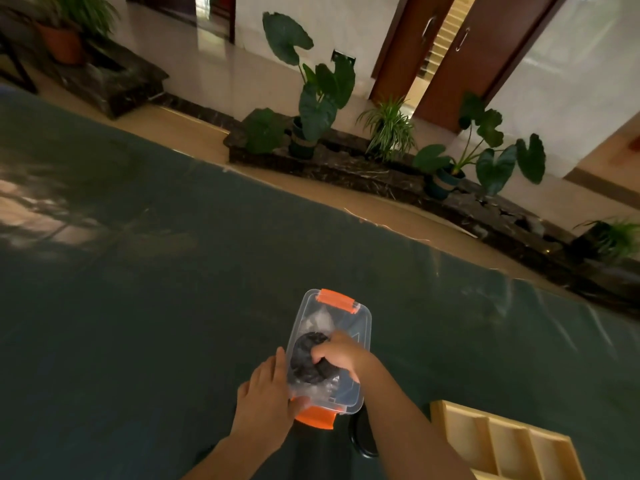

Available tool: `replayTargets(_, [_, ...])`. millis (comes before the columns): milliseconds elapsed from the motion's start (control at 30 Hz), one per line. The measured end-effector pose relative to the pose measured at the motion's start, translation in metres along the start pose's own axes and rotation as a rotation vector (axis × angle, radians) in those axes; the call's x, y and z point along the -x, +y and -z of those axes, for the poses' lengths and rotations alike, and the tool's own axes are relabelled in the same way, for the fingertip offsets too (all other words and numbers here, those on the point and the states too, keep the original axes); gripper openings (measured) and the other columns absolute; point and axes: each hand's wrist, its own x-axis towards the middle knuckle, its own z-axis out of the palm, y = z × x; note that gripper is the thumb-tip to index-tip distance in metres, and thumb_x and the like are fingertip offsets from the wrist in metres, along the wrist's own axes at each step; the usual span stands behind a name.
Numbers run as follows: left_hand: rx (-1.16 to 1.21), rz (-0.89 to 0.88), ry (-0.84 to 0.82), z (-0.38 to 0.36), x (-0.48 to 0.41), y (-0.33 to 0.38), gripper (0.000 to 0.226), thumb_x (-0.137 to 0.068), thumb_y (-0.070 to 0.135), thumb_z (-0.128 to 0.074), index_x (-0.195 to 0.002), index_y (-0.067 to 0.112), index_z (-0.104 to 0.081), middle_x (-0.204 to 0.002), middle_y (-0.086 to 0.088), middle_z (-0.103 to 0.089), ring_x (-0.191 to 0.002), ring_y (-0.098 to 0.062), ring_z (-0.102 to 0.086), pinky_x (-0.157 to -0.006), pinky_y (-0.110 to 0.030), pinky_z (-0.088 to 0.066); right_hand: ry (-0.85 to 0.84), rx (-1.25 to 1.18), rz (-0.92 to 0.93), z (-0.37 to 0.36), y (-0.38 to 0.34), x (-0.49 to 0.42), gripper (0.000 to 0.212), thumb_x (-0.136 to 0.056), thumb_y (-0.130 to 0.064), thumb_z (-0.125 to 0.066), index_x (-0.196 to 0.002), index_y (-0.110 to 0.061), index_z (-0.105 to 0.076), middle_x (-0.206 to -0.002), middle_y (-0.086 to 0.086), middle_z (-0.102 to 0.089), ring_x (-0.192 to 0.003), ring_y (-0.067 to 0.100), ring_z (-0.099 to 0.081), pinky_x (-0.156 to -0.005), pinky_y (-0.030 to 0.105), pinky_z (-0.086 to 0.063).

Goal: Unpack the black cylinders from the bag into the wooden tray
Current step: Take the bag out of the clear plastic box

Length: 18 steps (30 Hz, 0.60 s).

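A clear plastic box with orange latches stands on the dark green table. Inside it lies a clear bag packed with black cylinders. My right hand reaches into the box and is closed on the bag. My left hand rests against the box's left side and near corner, holding it steady. The wooden tray with its dividers sits at the lower right, to the right of my right forearm.
A black ring-shaped object lies on the table just under my right forearm, near the box. The table's far edge runs diagonally; beyond it are potted plants on a dark stone ledge and wooden doors.
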Motion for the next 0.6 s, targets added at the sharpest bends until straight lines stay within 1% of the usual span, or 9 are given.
replayTargets(67, [-0.026, 0.025, -0.026, 0.005, 0.001, 0.003, 0.108, -0.089, 0.064, -0.06, -0.164, 0.022, 0.006, -0.168, -0.002, -0.025, -0.156, -0.023, -0.024, -0.123, -0.052, -0.028, 0.084, 0.09, 0.102, 0.002, -0.004, 0.016, 0.045, -0.072, -0.02, -0.075, -0.112, -0.019, -0.054, -0.104, 0.003, -0.065, -0.091, 0.017, -0.063, -0.074, 0.032, -0.056])
replayTargets(100, [-0.02, 0.046, -0.05, 0.01, 0.004, 0.005, 0.11, -0.087, 0.063, -0.062, -0.164, 0.022, 0.006, -0.168, -0.004, -0.025, -0.155, -0.025, -0.025, -0.122, -0.055, -0.029, 0.15, 0.11, 0.164, 0.003, -0.005, 0.027, 0.045, -0.074, -0.018, -0.077, -0.112, -0.02, -0.053, -0.105, 0.002, -0.064, -0.093, 0.018, -0.063, -0.078, 0.034, -0.058])
replayTargets(200, [0.116, 0.12, -0.113, 0.031, 0.019, 0.011, 0.114, -0.084, 0.059, -0.069, -0.164, 0.018, 0.001, -0.168, -0.007, -0.023, -0.153, -0.028, -0.029, -0.12, -0.054, -0.032, 0.405, 0.113, 0.37, 0.008, -0.007, 0.072, 0.069, -0.072, -0.024, -0.081, -0.131, -0.022, -0.044, -0.12, 0.001, -0.056, -0.112, 0.021, -0.061, -0.095, 0.044, -0.057])
replayTargets(300, [0.406, 0.17, -0.036, 0.062, 0.054, 0.01, 0.072, -0.092, 0.032, -0.07, -0.154, 0.01, -0.04, -0.159, -0.015, -0.044, -0.14, -0.027, -0.05, -0.12, -0.045, -0.038, 0.625, 0.273, 0.554, 0.006, 0.001, 0.139, 0.088, -0.068, -0.046, -0.081, -0.141, -0.03, -0.035, -0.141, -0.006, -0.039, -0.134, 0.019, -0.04, -0.11, 0.049, -0.043])
replayTargets(367, [0.742, 0.184, 0.062, 0.087, 0.086, 0.012, 0.037, -0.091, 0.028, -0.068, -0.124, 0.014, -0.069, -0.135, -0.018, -0.068, -0.118, -0.03, -0.068, -0.11, -0.052, -0.05, 0.718, 0.403, 0.747, -0.006, 0.012, 0.187, 0.1, -0.062, -0.061, -0.08, -0.145, -0.033, -0.033, -0.146, -0.01, -0.032, -0.137, 0.016, -0.03, -0.113, 0.047, -0.036])
replayTargets(433, [1.089, 0.141, 0.022, 0.108, 0.119, 0.018, 0.044, -0.08, 0.046, -0.07, -0.111, 0.015, -0.076, -0.12, -0.016, -0.076, -0.107, -0.032, -0.075, -0.092, -0.051, -0.061, 0.817, 0.589, 0.93, -0.027, 0.026, 0.225, 0.104, -0.052, -0.054, -0.089, -0.142, -0.027, -0.044, -0.145, -0.003, -0.039, -0.132, 0.023, -0.038, -0.104, 0.052, -0.047])
replayTargets(500, [1.272, 0.011, -0.122, 0.124, 0.155, 0.021, 0.055, -0.08, 0.06, -0.068, -0.123, 0.025, -0.072, -0.124, -0.012, -0.076, -0.11, -0.03, -0.074, -0.085, -0.046, -0.062, 0.942, 0.749, 1.109, -0.056, 0.041, 0.25, 0.086, -0.052, -0.035, -0.091, -0.132, -0.022, -0.061, -0.138, 0.005, -0.057, -0.123, 0.03, -0.045, -0.096, 0.056, -0.053])
replayTargets(567, [1.27, -0.079, -0.245, 0.133, 0.187, 0.02, 0.063, -0.081, 0.063, -0.072, -0.137, 0.036, -0.06, -0.133, -0.014, -0.071, -0.119, -0.034, -0.069, -0.088, -0.048, -0.061, 1.061, 0.816, 1.268, -0.085, 0.052, 0.263, 0.047, -0.071, -0.026, -0.074, -0.118, -0.021, -0.074, -0.125, 0.008, -0.072, -0.116, 0.032, -0.051, -0.098, 0.054, -0.046])
replayTargets(600, [1.21, -0.101, -0.263, 0.132, 0.2, 0.016, 0.069, -0.078, 0.061, -0.078, -0.14, 0.038, -0.057, -0.135, -0.014, -0.069, -0.119, -0.034, -0.069, -0.085, -0.044, -0.062, 1.077, 0.827, 1.314, -0.098, 0.057, 0.268, 0.038, -0.078, -0.024, -0.064, -0.114, -0.022, -0.076, -0.122, 0.008, -0.073, -0.114, 0.032, -0.056, -0.098, 0.052, -0.042])
